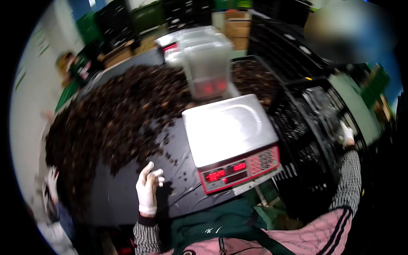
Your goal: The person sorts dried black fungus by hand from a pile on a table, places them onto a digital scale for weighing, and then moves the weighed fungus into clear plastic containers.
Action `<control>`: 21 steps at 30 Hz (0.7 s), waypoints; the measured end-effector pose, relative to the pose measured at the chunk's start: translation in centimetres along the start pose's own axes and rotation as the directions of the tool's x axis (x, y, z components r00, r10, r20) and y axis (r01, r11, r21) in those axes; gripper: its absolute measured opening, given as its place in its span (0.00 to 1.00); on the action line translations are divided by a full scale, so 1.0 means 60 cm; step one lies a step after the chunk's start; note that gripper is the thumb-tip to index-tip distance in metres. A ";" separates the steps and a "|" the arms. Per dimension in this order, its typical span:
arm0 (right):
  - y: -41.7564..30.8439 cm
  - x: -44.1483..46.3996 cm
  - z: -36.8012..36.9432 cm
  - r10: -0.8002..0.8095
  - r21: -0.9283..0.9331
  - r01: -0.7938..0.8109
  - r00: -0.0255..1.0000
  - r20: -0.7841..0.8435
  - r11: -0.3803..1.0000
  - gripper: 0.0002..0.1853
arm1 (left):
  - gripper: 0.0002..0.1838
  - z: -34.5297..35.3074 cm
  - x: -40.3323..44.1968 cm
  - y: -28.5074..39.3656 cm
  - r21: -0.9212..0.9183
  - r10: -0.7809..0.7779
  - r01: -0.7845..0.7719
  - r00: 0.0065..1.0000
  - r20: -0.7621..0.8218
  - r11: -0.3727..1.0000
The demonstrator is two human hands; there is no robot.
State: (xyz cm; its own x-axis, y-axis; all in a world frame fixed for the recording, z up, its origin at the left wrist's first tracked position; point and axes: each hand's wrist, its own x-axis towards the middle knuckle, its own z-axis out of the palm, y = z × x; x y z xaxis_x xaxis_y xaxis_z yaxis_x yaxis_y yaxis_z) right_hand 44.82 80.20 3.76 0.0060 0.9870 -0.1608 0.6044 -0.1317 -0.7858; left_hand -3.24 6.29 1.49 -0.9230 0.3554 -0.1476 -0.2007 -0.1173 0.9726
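Note:
My left hand (148,189), in a white glove, hovers at the table's near side with its fingers loosely bent and apart, holding nothing. A scale (227,129) with a bare steel plate and a red-framed display stands to its right. My right hand (347,134), also gloved in white, reaches into a black crate (355,117) at the right. Clear plastic containers (321,108) lie in that crate beside the hand. Blur hides its fingertips, so I cannot tell whether it grips one. A heap of small dark brown pieces (114,110) spreads over the table, left of the scale.
Behind the scale stand a stack of clear plastic containers (206,59) and a second scale (170,46). Another person's gloved hand (52,185) is at the left table edge. A person (78,70) is farther back. Black crates (282,42) and cardboard boxes (237,29) are behind.

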 end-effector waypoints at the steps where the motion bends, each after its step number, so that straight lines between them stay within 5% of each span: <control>1: -0.002 0.047 -0.015 0.004 -0.215 -0.021 0.997 -0.081 0.976 0.35 | 0.22 -0.019 -0.005 -0.005 0.013 0.033 -0.032 0.998 -0.059 0.999; 2: -0.023 0.032 -0.008 -0.322 -0.476 0.126 0.877 -0.356 0.870 0.33 | 0.22 -0.035 -0.012 -0.017 0.081 0.095 -0.082 0.979 -0.179 0.993; 4: -0.075 0.041 0.003 -0.523 -0.197 0.485 0.771 -0.363 0.852 0.26 | 0.21 -0.065 -0.025 -0.059 0.230 0.243 -0.164 0.893 -0.378 0.959; 5: -0.147 -0.008 0.029 -0.692 -0.382 0.579 0.631 -0.351 0.721 0.23 | 0.22 -0.073 -0.028 -0.090 0.359 0.446 -0.308 0.794 -0.413 0.881; 7: -0.275 -0.088 0.107 -0.839 -0.152 0.830 0.505 -0.205 0.537 0.23 | 0.26 -0.099 -0.050 -0.121 0.772 0.651 -0.225 0.698 -0.299 0.595; 9: -0.406 -0.249 0.213 -0.933 -0.087 0.931 0.346 -0.102 0.355 0.20 | 0.31 -0.100 -0.077 -0.118 0.885 0.677 -0.144 0.701 -0.224 0.442; 11: -0.495 -0.314 0.316 -0.984 0.055 0.983 0.176 -0.001 0.176 0.21 | 0.35 -0.114 -0.085 -0.143 0.924 0.697 -0.127 0.694 -0.177 0.362; 13: -0.568 -0.349 0.413 -0.995 -0.155 0.986 -0.055 0.087 -0.068 0.21 | 0.35 -0.111 -0.081 -0.139 0.921 0.745 -0.144 0.639 -0.192 0.362; 17: -0.689 -0.347 0.603 -0.917 -0.051 0.926 -0.360 0.170 -0.373 0.29 | 0.32 -0.109 -0.081 -0.127 0.887 0.720 -0.158 0.652 -0.236 0.434; 19: -0.724 -0.322 0.676 -0.887 -0.059 0.905 -0.397 0.237 -0.421 0.32 | 0.33 -0.113 -0.079 -0.133 0.875 0.712 -0.159 0.655 -0.253 0.457; 21: -0.742 -0.281 0.724 -0.845 0.087 0.946 -0.318 0.431 -0.312 0.30 | 0.32 -0.118 -0.077 -0.138 0.868 0.691 -0.143 0.672 -0.268 0.476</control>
State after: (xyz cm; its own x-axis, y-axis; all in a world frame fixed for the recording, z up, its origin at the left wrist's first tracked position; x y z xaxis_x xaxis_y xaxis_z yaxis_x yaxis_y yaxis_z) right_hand -16.82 65.40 15.50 -0.8556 -0.2423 0.4575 -0.2518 0.9669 0.0413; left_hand 0.37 -0.97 -7.12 -0.8466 -0.0907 0.5245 0.3216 0.6980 0.6398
